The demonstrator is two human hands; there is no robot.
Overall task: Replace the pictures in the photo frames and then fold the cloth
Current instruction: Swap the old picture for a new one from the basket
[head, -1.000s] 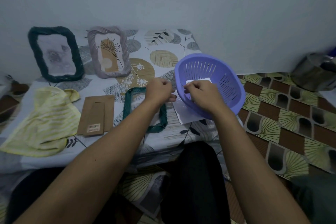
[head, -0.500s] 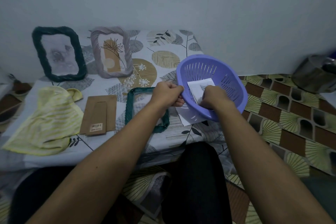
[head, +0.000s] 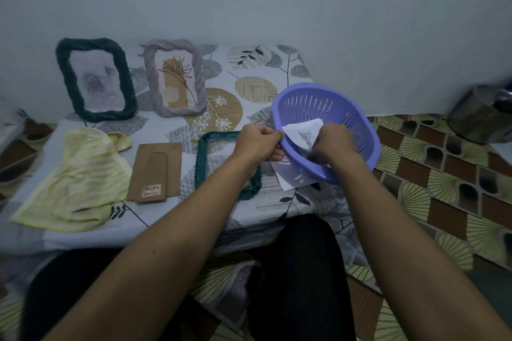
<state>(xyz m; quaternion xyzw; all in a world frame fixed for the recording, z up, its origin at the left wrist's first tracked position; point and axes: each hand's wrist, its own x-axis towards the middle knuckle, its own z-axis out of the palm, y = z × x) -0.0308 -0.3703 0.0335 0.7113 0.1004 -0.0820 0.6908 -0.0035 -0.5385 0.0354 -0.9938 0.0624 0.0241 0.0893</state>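
Note:
My left hand grips the near rim of a purple slotted basket, which is tilted toward me. Inside it my right hand pinches a white picture of a cat. A green frame lies flat under my left wrist, its brown backing board beside it. Two frames lean on the wall: a dark green one and a lilac one. A yellow striped cloth lies crumpled at the left.
A white sheet pokes out from under the basket. The low table carries a leaf-patterned cover. A steel pot stands on the patterned floor mat at the far right. My legs are below the table's front edge.
My right hand has dipped into the basket and lifted the cat picture by its edge. The left hand moved onto the basket rim, which tilted toward me.

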